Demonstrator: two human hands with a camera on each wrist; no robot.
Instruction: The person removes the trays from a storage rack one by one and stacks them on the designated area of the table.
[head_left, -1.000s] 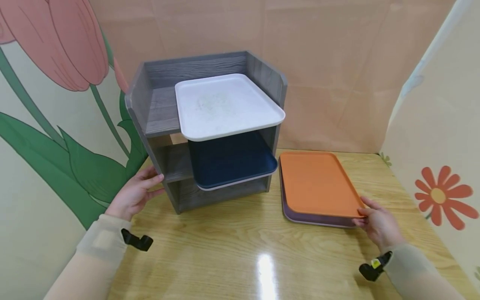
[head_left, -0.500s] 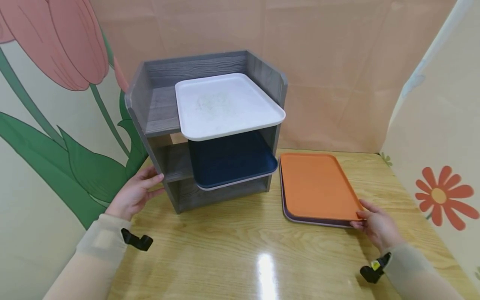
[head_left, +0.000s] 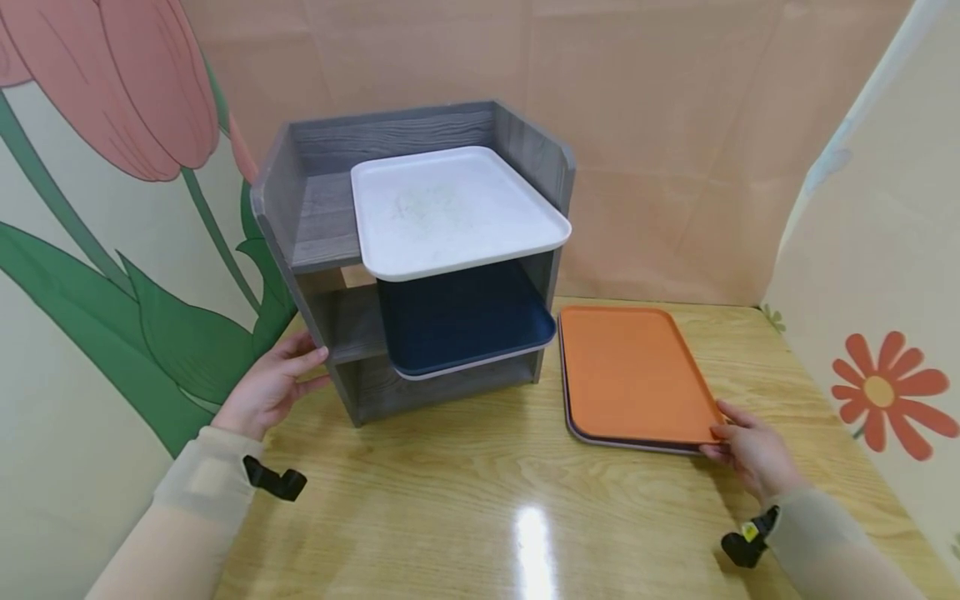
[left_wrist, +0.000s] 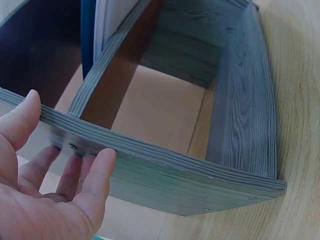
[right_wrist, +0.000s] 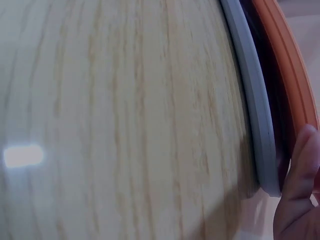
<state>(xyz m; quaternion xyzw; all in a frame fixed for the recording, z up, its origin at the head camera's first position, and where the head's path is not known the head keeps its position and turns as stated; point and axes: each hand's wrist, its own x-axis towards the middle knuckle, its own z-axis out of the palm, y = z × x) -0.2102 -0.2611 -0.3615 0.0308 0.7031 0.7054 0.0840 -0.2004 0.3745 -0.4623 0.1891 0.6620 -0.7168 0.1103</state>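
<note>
In the head view, my right hand (head_left: 753,450) pinches the near right corner of an orange tray (head_left: 637,375). That tray lies on a dark purple tray with a pale underside (head_left: 600,442), almost in line with it. The right wrist view shows a finger against the rim of the orange tray (right_wrist: 292,65), above the pale rim of the lower tray (right_wrist: 257,100). At the left, my left hand (left_wrist: 55,185) touches the side panel of a grey wooden shelf (left_wrist: 165,160), fingers on its outer face and thumb at the front edge.
A white tray (head_left: 457,212) sits on the shelf's top level, jutting forward. Below it, a navy tray (head_left: 468,325) sticks out from the middle level. The wooden table (head_left: 420,500) meets walls behind and at both sides.
The near right part of the orange tray has come down slightly onto the purple tray, and my right hand has shifted slightly with it. My left hand has stayed on the shelf.
</note>
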